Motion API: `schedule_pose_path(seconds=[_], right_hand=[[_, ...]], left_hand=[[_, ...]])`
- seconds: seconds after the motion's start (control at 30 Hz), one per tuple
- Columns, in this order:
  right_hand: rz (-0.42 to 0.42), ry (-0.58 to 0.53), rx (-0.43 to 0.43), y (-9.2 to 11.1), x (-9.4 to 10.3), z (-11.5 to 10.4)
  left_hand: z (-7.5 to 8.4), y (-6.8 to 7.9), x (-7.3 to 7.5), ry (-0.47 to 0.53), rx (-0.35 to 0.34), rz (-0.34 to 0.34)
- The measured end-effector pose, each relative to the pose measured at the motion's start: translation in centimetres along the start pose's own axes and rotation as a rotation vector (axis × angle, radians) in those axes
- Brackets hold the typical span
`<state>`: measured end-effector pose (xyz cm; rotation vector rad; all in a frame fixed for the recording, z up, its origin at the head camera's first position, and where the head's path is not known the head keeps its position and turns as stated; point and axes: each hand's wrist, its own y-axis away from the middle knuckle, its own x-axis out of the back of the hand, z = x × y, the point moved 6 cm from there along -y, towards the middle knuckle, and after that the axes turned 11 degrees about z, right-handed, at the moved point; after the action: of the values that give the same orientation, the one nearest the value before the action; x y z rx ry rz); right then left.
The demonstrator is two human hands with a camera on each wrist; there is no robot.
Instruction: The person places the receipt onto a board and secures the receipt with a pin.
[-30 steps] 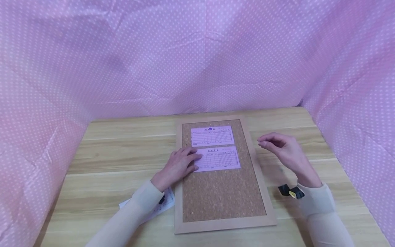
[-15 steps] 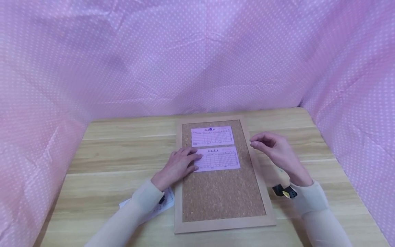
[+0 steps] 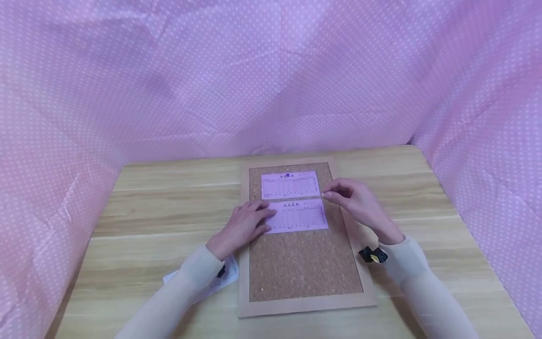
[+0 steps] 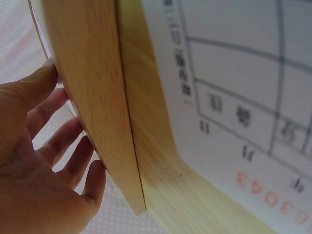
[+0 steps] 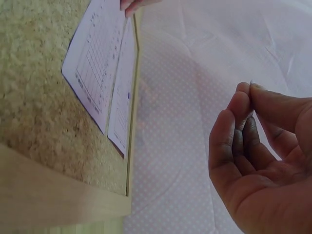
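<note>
A cork board [image 3: 305, 268] with a wooden frame lies on the table. Two printed paper slips are on it: an upper slip [image 3: 292, 187], with a round purple pin head [image 3: 288, 175] at its top edge, and a lower slip [image 3: 300, 216] just below. My left hand [image 3: 241, 226] rests across the board's left side, its fingertips on the lower slip's left end. My right hand [image 3: 357, 202] is over the board's right edge, thumb and fingertips together close to the slips' right ends. Between them, the right wrist view shows the thin tip of a tiny pin [image 5: 251, 84], mostly hidden.
Another printed slip [image 3: 228, 275] lies on the table left of the board, partly under my left forearm. A small pale dot [image 3: 262, 289] shows on the lower left cork. Pink dotted cloth [image 3: 271, 94] surrounds the wooden table [image 3: 139, 212] at the back and sides.
My right hand has moved left, from beside the board to over its right edge near the slips, fingertips still pinched. My left hand has stayed on the lower slip.
</note>
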<state>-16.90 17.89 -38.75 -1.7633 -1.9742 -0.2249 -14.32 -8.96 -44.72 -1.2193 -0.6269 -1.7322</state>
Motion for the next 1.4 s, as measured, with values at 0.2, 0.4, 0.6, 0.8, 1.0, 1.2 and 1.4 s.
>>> schedule_pose_path(seconds=[0.2,0.4,0.6,0.8,1.0,1.2,1.4], right_hand=[[-0.035,-0.009,0.003,-0.8,-1.2,0.0],[-0.067,0.04,0.013,-1.6,-2.6,0.1],[-0.093,0.061,0.018,-2.3,-3.7,0.0],[-0.128,0.072,0.065,-2.7,-4.7,0.1],[-0.148,0.092,0.054,-2.8,-5.7,0.6],[-0.17,0.083,0.047,-3.2,-6.8,1.0],[-0.191,0.121,0.035,-3.3,-7.6,1.3]], left_hand=[[-0.1,-0.1,0.0,-0.007,-0.012,-0.002],[-0.2,-0.2,-0.1,-0.01,-0.006,-0.009],[-0.2,-0.3,-0.1,-0.012,0.003,-0.01],[-0.2,-0.2,0.0,-0.007,-0.004,-0.001],[-0.2,-0.1,-0.1,-0.016,0.002,-0.012],[-0.2,-0.1,-0.1,0.002,0.01,-0.007],[-0.2,-0.1,-0.1,0.012,0.003,0.001]])
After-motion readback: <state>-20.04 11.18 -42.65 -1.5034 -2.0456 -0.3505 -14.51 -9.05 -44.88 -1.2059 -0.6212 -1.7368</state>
